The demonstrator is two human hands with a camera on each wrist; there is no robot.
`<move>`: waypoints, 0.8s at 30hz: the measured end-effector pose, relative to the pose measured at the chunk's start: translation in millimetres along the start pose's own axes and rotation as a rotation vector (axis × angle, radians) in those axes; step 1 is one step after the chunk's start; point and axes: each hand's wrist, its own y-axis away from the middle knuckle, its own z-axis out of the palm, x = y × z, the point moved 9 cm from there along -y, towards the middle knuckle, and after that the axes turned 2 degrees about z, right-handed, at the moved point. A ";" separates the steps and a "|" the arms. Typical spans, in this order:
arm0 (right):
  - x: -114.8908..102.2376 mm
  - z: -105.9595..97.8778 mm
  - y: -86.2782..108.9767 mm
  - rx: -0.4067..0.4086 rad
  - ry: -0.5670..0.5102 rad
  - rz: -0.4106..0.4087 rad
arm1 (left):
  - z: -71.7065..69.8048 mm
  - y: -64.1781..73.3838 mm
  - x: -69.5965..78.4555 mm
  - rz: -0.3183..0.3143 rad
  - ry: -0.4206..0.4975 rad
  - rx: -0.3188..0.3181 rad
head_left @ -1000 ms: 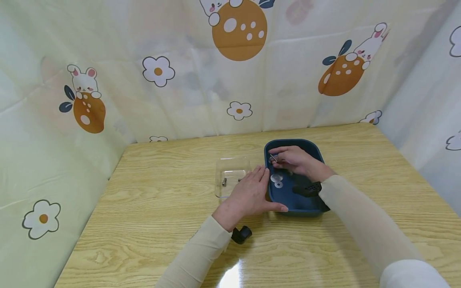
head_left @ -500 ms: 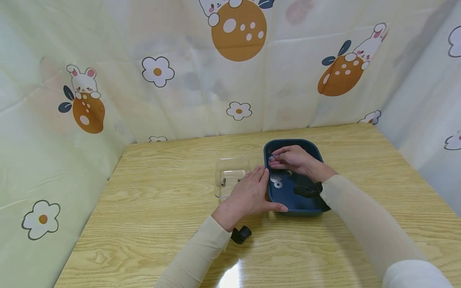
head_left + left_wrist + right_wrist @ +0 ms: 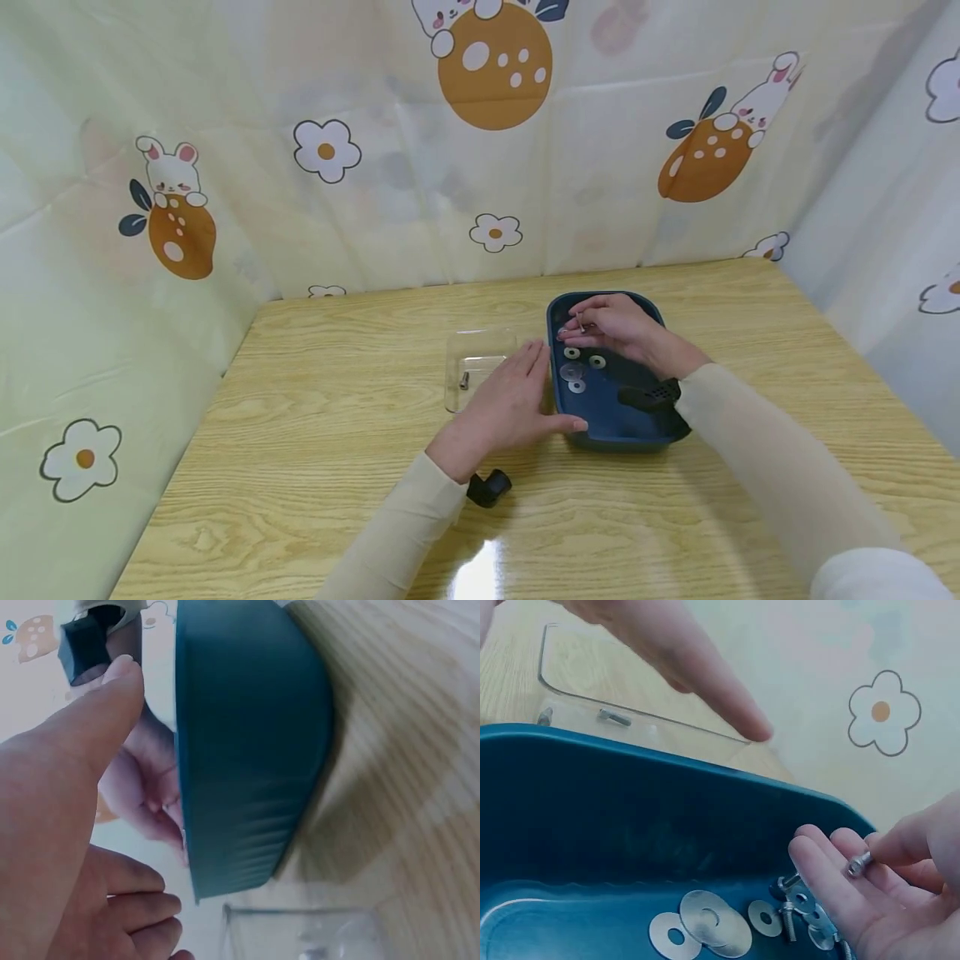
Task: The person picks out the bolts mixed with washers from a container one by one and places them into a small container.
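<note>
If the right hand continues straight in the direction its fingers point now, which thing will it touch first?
Probably the blue bin's left wall; the right hand might instead pass over it, as height is hard to judge.

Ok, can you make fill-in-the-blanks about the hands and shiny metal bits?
One socket-head screw is pinched by the ____ hand.
Flat metal discs with holes in the blue tub are called ____.
In the head view, the clear plastic box stands to the ____ of the tub.

Missing words: right; washers; left.
</note>
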 end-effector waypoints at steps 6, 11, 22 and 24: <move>-9.0 -1.8 5.2 -0.004 0.014 -0.039 | -7.4 4.5 -11.3 -0.032 -0.039 0.015; -17.1 5.0 8.5 -0.026 0.038 -0.065 | -12.2 12.2 -24.1 -0.060 -0.024 0.039; -31.2 43.8 10.0 -0.109 0.041 -0.089 | -20.5 29.4 -56.7 -0.116 0.002 0.078; -31.9 50.6 9.3 -0.117 0.048 -0.088 | -21.0 31.8 -61.7 -0.127 0.006 0.082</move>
